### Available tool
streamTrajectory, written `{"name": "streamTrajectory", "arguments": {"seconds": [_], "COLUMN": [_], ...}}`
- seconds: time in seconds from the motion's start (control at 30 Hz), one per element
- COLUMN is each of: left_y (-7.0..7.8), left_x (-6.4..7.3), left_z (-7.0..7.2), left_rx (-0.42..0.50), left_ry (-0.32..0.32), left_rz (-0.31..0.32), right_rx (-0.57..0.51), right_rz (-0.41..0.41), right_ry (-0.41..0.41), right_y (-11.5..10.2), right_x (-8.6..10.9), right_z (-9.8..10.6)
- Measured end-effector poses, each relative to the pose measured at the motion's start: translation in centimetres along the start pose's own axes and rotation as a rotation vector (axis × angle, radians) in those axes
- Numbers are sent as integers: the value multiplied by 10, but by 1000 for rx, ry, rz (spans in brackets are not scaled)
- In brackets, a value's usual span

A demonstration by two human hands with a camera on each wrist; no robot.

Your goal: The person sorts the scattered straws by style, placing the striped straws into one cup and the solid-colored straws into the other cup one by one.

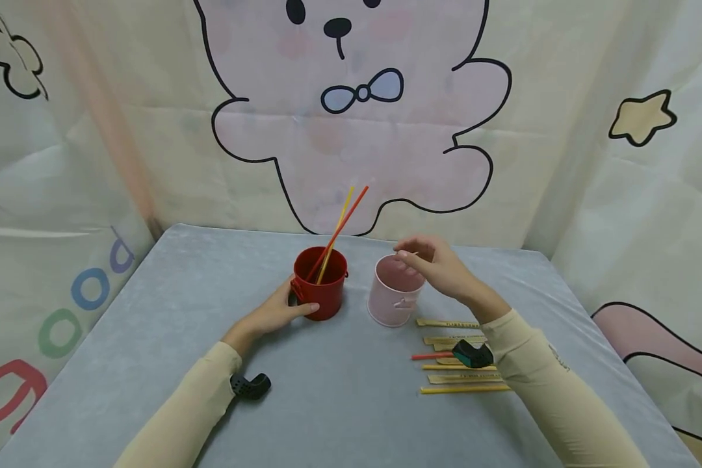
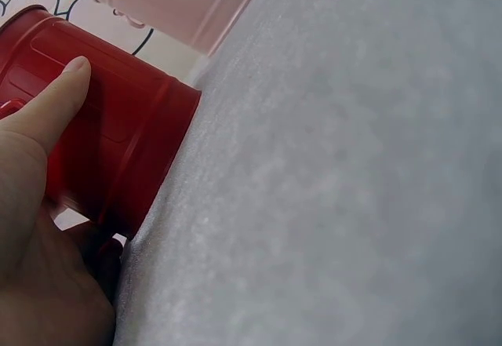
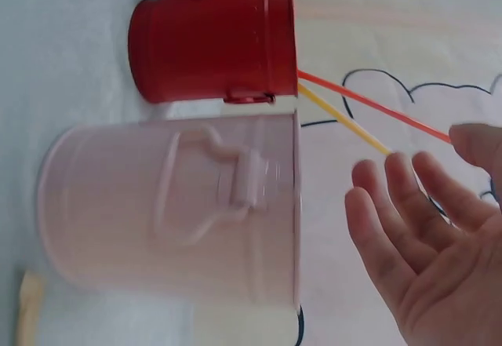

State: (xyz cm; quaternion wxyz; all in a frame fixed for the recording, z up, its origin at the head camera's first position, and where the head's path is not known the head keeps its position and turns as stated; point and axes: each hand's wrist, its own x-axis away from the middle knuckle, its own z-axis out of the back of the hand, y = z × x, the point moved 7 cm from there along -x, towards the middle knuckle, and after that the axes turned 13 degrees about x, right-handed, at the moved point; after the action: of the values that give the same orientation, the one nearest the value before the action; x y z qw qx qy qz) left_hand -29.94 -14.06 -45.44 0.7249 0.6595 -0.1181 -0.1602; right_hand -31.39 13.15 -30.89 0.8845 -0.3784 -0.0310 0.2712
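Observation:
A red metal bucket [image 1: 327,296] stands upright on the table, gripped low on its left side by my left hand [image 1: 272,311]. In the left wrist view the thumb [image 2: 59,103] lies along the bucket's wall. A red straw-like stick [image 1: 351,211] and a yellow one [image 1: 344,209] lean crossed inside it, their upper ends above the rim. Close on its right stands a pale pink bucket [image 1: 389,299]. My right hand [image 1: 435,263] hovers at the pink bucket's rim. In the right wrist view its fingers are loosely bent, with nothing visible between them.
Right of the pink bucket, partly behind the right forearm, lie several thin sticks: yellow ones [image 1: 462,390], a red one [image 1: 429,356] and printed paper-wrapped ones [image 1: 444,323]. A grey-blue cloth [image 1: 327,403] covers the table. A printed curtain [image 1: 152,130] hangs behind.

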Motion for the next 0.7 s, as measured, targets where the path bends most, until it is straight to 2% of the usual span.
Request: {"name": "streamTrajectory", "arguments": {"seconds": [0.2, 0.57, 0.7], "left_y": [0, -3, -2], "left_x": [-1, -3, -2], "left_z": [-2, -1, -1], "left_rx": [-13, -18, -19], "left_ry": [6, -3, -3], "left_rz": [-1, -16, -8], "right_rx": [22, 106, 163], "right_rz": [53, 87, 82], "right_ry": [-1, -76, -148], "right_y": [11, 42, 55], "right_x": [35, 78, 93], "right_z": [6, -5, -6]}}
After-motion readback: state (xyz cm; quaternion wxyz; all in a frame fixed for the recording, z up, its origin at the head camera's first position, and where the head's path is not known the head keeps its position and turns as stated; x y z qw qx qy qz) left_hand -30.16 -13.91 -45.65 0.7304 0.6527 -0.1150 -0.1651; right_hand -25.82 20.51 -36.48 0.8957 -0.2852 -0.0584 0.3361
